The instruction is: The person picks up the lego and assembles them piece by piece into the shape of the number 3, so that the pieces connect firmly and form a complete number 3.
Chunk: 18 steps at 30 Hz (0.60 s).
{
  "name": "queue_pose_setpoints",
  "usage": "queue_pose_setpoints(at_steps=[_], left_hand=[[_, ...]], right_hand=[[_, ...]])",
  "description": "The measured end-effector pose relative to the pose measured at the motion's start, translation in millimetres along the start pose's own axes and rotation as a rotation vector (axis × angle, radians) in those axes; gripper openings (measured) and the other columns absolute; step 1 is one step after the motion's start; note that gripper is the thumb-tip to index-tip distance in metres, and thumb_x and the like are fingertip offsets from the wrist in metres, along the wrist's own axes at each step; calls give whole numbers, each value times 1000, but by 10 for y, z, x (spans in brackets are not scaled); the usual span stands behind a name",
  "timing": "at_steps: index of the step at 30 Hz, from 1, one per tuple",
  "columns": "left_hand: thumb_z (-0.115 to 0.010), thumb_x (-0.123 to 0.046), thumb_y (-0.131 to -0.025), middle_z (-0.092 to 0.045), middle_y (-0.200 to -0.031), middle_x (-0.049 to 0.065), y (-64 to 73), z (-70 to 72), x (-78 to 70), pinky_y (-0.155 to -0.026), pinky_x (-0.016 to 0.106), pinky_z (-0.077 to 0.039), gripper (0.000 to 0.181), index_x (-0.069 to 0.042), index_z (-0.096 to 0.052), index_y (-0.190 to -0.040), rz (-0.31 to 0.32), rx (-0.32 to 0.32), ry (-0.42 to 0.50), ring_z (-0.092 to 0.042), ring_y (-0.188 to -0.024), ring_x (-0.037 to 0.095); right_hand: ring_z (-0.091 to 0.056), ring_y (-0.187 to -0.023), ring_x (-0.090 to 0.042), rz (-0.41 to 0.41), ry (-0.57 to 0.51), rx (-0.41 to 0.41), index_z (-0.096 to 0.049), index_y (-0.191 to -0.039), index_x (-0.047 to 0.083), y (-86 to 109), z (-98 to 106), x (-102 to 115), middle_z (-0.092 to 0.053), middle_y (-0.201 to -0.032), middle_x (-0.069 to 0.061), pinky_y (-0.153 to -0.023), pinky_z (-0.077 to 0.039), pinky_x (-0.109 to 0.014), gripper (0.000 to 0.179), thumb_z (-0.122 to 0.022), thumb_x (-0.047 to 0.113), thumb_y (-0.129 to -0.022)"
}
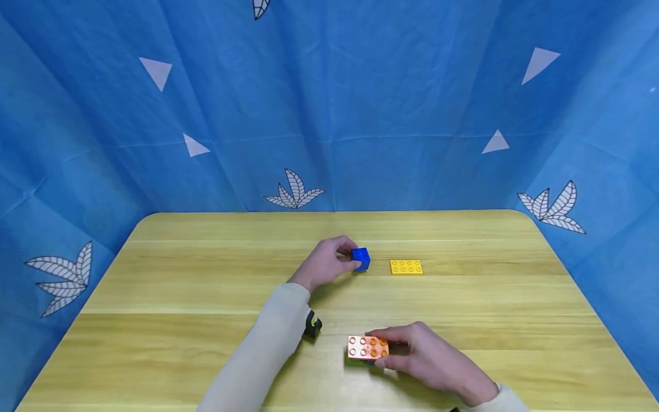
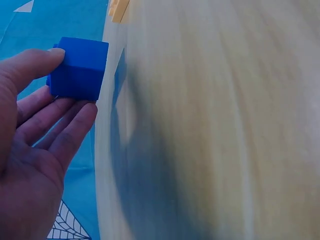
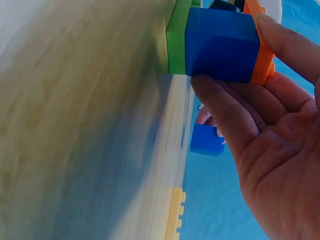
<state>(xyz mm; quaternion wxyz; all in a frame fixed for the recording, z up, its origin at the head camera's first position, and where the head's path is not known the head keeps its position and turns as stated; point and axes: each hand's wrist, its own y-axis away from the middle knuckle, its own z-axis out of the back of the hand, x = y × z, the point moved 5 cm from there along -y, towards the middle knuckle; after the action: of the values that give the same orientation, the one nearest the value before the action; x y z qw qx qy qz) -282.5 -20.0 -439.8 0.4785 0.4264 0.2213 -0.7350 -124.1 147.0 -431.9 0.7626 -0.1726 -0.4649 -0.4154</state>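
Observation:
My left hand (image 1: 328, 262) pinches a blue toy building brick (image 1: 361, 259) between thumb and fingertips, out over the far middle of the table. In the left wrist view the thumb lies on one side of this blue brick (image 2: 80, 70), fingers on the other. Nearer the front, my right hand (image 1: 424, 355) grips a small stack: an orange studded plate (image 1: 368, 347) on top, a blue brick (image 3: 222, 45) beneath, and a green plate (image 3: 177, 42) at the bottom, against the table. Whether the held left brick touches the table, I cannot tell.
A flat yellow studded plate (image 1: 406, 267) lies on the wooden table (image 1: 180, 274), right of the left hand's brick. Blue patterned cloth (image 1: 401, 103) hangs behind the table's far edge. A black device (image 1: 312, 326) sits by the left wrist.

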Motion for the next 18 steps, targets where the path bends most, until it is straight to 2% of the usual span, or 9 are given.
queue_pose_setpoints(at_steps=[9,18], left_hand=[[-72,-13,-91,-63,-109,3,123,15,36,-88,30,-52,30,-8,-63,-118,-8,18,68,-62,-101,19],[-74,-14,-89,-63,-109,4,196,12,25,-87,29,-52,32,-7,-63,-119,-21,42,79,-63,-98,18]], right_hand=[[-60,-92,-5,37,-11,-7,-67,-127,17,5,-10,0,-67,-110,12,-80,-51,-24,37,-69,32,-93],[-60,-102,-5,29,11,-5,-65,-128,17,8,-13,-8,-65,-117,10,-86,-51,-25,39,-68,35,-93]])
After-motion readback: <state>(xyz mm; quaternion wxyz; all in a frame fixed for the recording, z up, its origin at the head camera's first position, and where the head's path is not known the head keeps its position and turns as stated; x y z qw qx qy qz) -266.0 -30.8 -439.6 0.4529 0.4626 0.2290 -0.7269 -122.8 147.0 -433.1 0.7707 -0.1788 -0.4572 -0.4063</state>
